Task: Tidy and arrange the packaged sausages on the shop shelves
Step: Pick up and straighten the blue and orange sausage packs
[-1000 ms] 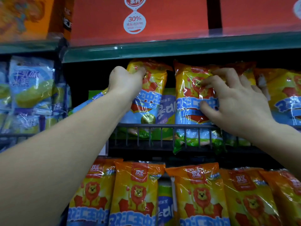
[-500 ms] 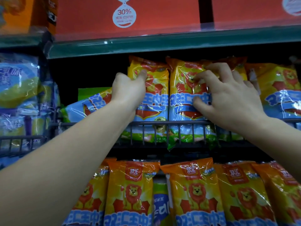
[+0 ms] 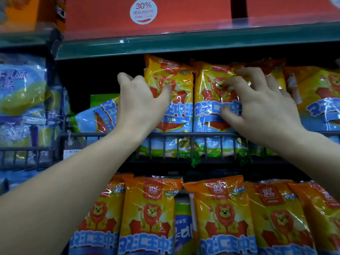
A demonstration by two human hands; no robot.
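both hands on the middle-shelf sausage packs

the left hand (image 3: pixel 141 105) wraps around the left edge of an upright yellow sausage pack (image 3: pixel 173 107) on the middle shelf, thumb pressed on the pack's front near the lion picture and the other fingers curled behind its side, so it is closed on that pack. the right hand (image 3: pixel 261 109) lies on the neighbouring sausage pack (image 3: pixel 211 107), fingers spread and bent, fingertips (image 3: pixel 227 83) pinching at the wrapper over the lion and the thumb pressing lower on the blue lettering; it grips the front film rather than closing around the whole pack. the two packs stand side by side, touching, upright behind the black wire rail (image 3: pixel 184 135) at the shelf front (their green bottoms show through the bars). left of them a tipped pack (image 3: pixel 95 116) leans over at an angle, lying lower than the rest. more yellow packs (image 3: pixel 316 100) stand to the right, partly behind the right hand. on the shelf below, a row of orange lion packs (image 3: pixel 222 214) stands upright, close together. above, the green shelf edge (image 3: pixel 184 45) carries red boxes (image 3: pixel 184 13) with a white "30%" label (image 3: pixel 143 11). at far left, blue and green bags (image 3: pixel 22 89) sit in a separate bay.
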